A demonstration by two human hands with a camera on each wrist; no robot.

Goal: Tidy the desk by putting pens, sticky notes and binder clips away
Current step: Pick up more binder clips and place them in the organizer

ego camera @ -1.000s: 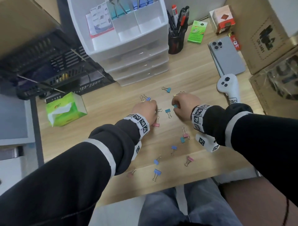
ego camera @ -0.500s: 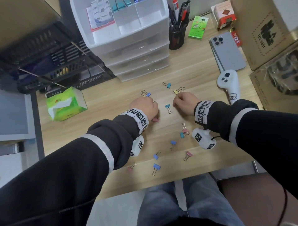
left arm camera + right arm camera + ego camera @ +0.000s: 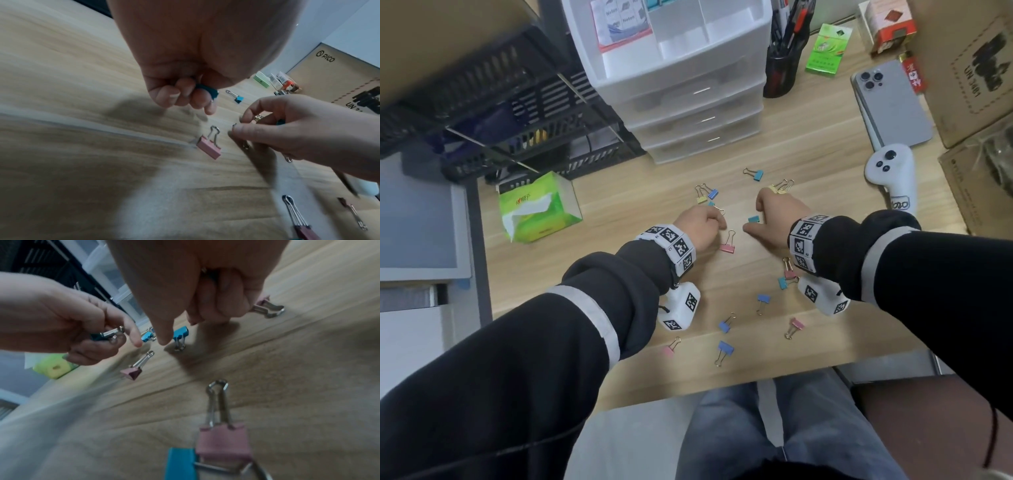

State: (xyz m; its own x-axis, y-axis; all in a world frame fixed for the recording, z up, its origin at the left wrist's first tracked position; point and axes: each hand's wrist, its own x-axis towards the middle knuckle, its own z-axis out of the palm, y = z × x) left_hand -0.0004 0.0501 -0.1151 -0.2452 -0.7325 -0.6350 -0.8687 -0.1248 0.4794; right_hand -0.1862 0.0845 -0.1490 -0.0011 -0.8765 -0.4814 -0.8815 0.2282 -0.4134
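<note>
Since the earlier frame both hands have parted slightly, and the teal clip (image 3: 753, 219) that lay between them now sits just inside the right hand (image 3: 779, 219), between its thumb and curled fingers. That hand is clenched round clips already gathered, thumb stretched toward 9 o'clock; a yellow clip (image 3: 779, 187) lies touching its knuckles at 12 o'clock. The left hand (image 3: 700, 228) grips a teal clip (image 3: 207, 91) in curled fingers, wire handles poking out toward the right hand.

A pink clip (image 3: 728, 243) lies just beside the left hand at 4 o'clock, long axis running 12 to 6, handles toward 12. Beyond the left hand, at 12 o'clock, a yellow and blue pair (image 3: 707, 196) rest together; a lone teal clip (image 3: 755, 174) lies farther off. More clips scatter toward 6 o'clock, near the desk's front edge (image 3: 722, 383).

Round about: a white drawer unit (image 3: 688, 102) at 12 o'clock, a black pen cup (image 3: 780, 73) beside it, a black mesh rack (image 3: 510, 113) and green tissue pack (image 3: 539, 209) at 9 to 10 o'clock, a phone (image 3: 893, 109) and white controller (image 3: 893, 178) at 2 o'clock. Bare wood lies open between the hands and the drawers.
</note>
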